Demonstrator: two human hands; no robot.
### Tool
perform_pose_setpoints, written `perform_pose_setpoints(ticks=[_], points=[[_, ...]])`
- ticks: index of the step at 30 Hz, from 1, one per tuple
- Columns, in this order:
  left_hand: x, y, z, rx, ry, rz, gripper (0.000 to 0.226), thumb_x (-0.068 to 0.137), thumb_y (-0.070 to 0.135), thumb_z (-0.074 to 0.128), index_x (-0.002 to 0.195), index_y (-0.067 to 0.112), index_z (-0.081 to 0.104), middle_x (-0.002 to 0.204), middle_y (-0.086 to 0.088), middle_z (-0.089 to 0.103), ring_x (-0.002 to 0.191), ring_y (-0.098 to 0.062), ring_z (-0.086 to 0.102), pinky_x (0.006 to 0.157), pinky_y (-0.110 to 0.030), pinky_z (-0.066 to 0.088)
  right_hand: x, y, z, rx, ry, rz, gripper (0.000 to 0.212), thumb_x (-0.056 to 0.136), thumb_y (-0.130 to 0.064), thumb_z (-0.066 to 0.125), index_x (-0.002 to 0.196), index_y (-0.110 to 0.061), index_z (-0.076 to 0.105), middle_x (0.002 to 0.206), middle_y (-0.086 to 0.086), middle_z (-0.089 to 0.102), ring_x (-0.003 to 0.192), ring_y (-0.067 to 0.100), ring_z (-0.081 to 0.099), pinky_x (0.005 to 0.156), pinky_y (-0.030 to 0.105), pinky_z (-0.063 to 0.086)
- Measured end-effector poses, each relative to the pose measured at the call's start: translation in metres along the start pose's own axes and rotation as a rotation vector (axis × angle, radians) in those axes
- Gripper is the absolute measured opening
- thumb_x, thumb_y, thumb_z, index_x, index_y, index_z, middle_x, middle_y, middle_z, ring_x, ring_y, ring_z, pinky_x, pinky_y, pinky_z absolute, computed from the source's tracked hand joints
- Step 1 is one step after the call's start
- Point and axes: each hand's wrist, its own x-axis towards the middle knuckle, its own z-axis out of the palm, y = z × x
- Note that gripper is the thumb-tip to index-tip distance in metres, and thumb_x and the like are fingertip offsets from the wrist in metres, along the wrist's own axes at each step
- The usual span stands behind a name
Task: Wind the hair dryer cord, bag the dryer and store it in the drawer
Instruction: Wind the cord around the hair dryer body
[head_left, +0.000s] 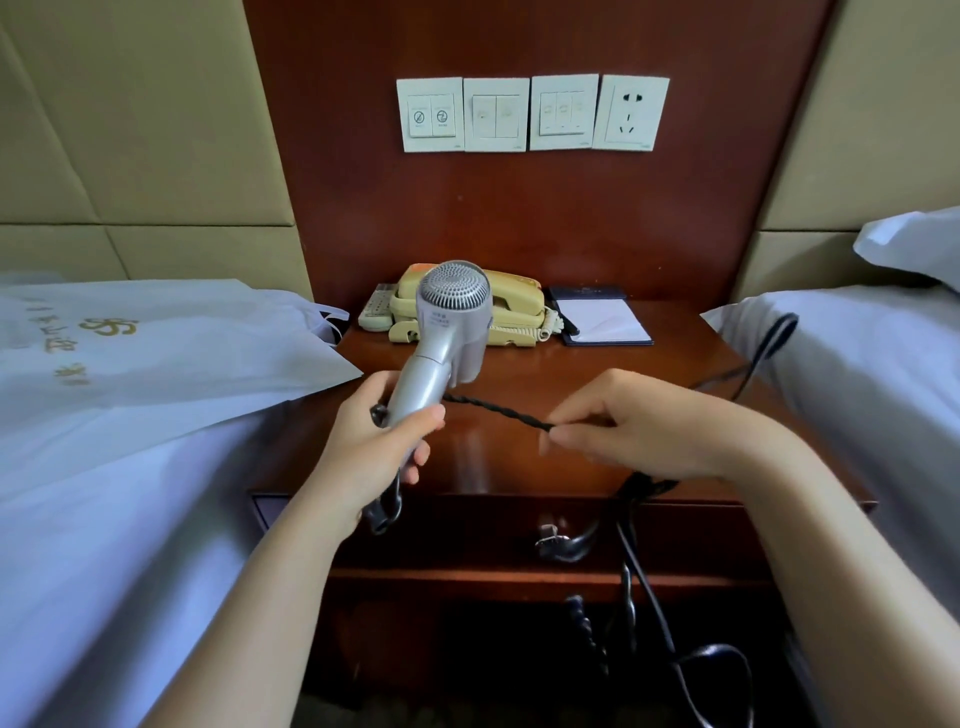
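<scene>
One silver hair dryer is held above the desk, its handle gripped by the left hand; the right hand pinches its one black cord, twisted between them. One white bag lies flat on the left bed. One drawer sits closed below

Wooden nightstand, padded beige wall

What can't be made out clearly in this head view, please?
Head view:
The cord: part is hidden behind the right hand and forearm; a low loop is cut off by the bottom edge.
The bag print: blurred, unreadable.
The dryer label: too small.
The drawer inside: hidden by its front.
</scene>
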Motion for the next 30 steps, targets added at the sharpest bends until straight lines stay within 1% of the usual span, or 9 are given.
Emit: perform_pose_setpoints(ticks=[4, 8, 11, 14, 18, 21, 23, 26, 30], points=[[0.002, -0.003, -0.002, 0.161, 0.053, 0.007, 0.031, 0.084, 0.016, 0.069, 0.110, 0.027, 0.057, 0.094, -0.003, 0.066, 0.062, -0.004, 0.067, 0.049, -0.018, 0.048, 0.010, -0.010, 0.009, -0.204, 0.185, -0.121, 0.029, 0.094, -0.025, 0.050, 0.075, -0.005, 0.061, 0.066, 0.013, 0.056, 0.064, 0.029, 0.047, 0.063, 0.039, 0.044], [0.004, -0.006, 0.003, 0.321, 0.068, 0.078, 0.034, 0.081, 0.018, 0.072, 0.107, 0.031, 0.055, 0.083, 0.002, 0.063, 0.063, -0.013, 0.062, 0.047, -0.019, 0.042, 0.017, -0.016, 0.016, -0.313, 0.370, -0.214, 0.034, 0.094, -0.029, 0.045, 0.063, -0.016, 0.042, 0.059, 0.000, 0.048, 0.061, 0.028, 0.048, 0.058, 0.041, 0.044], [0.005, -0.010, 0.009, 0.309, 0.103, 0.102, 0.037, 0.072, 0.025, 0.078, 0.103, 0.027, 0.059, 0.075, 0.001, 0.060, 0.061, -0.018, 0.053, 0.052, -0.027, 0.039, 0.023, -0.024, 0.026, -0.378, 0.456, -0.301, 0.029, 0.090, -0.036, 0.036, 0.073, -0.019, 0.053, 0.071, -0.001, 0.062, 0.067, 0.030, 0.059, 0.054, 0.042, 0.047], [0.001, -0.006, 0.016, 0.381, 0.142, 0.105, 0.036, 0.066, 0.036, 0.078, 0.096, 0.022, 0.061, 0.074, 0.002, 0.063, 0.064, -0.014, 0.054, 0.055, -0.025, 0.042, 0.027, -0.030, 0.037, -0.424, 0.450, -0.380, 0.039, 0.089, -0.035, 0.029, 0.079, -0.015, 0.061, 0.073, 0.002, 0.063, 0.065, 0.033, 0.061, 0.048, 0.041, 0.047], [-0.003, 0.000, 0.021, 0.482, 0.173, 0.093, 0.017, 0.079, 0.030, 0.058, 0.075, 0.013, 0.057, 0.065, 0.000, 0.058, 0.062, -0.017, 0.048, 0.054, -0.023, 0.036, 0.026, -0.039, 0.049, -0.444, 0.418, -0.464, 0.037, 0.089, -0.035, 0.032, 0.076, -0.014, 0.060, 0.070, 0.003, 0.062, 0.055, 0.031, 0.057, 0.040, 0.038, 0.043], [-0.006, 0.003, 0.022, 0.403, 0.164, 0.105, 0.039, 0.072, 0.054, 0.051, 0.064, 0.017, 0.053, 0.056, 0.003, 0.052, 0.051, -0.008, 0.040, 0.050, -0.022, 0.036, 0.026, -0.044, 0.056, -0.435, 0.381, -0.481, 0.031, 0.089, -0.036, 0.034, 0.071, -0.016, 0.049, 0.069, 0.006, 0.059, 0.053, 0.031, 0.054, 0.040, 0.035, 0.037], [-0.007, 0.003, 0.021, 0.427, 0.180, 0.148, 0.042, 0.074, 0.061, 0.046, 0.062, 0.021, 0.050, 0.057, 0.002, 0.053, 0.054, -0.011, 0.042, 0.054, -0.029, 0.038, 0.026, -0.044, 0.056, -0.412, 0.336, -0.458, 0.024, 0.092, -0.035, 0.038, 0.082, -0.017, 0.049, 0.075, 0.007, 0.061, 0.063, 0.034, 0.057, 0.050, 0.039, 0.042], [-0.006, 0.004, 0.017, 0.551, 0.248, 0.183, 0.036, 0.086, 0.054, 0.047, 0.068, 0.023, 0.049, 0.069, -0.002, 0.057, 0.066, -0.027, 0.046, 0.061, -0.035, 0.040, 0.025, -0.040, 0.057, -0.381, 0.336, -0.398, 0.026, 0.092, -0.032, 0.048, 0.112, -0.014, 0.048, 0.085, 0.009, 0.064, 0.073, 0.036, 0.058, 0.061, 0.044, 0.048], [-0.008, 0.006, 0.013, 0.685, 0.325, 0.217, 0.039, 0.093, 0.054, 0.032, 0.084, 0.022, 0.052, 0.076, -0.002, 0.055, 0.075, -0.032, 0.051, 0.063, -0.035, 0.040, 0.025, -0.036, 0.052, -0.286, 0.299, -0.257, 0.010, 0.090, -0.030, 0.055, 0.085, -0.023, 0.050, 0.071, -0.001, 0.056, 0.068, 0.026, 0.053, 0.055, 0.032, 0.039]])
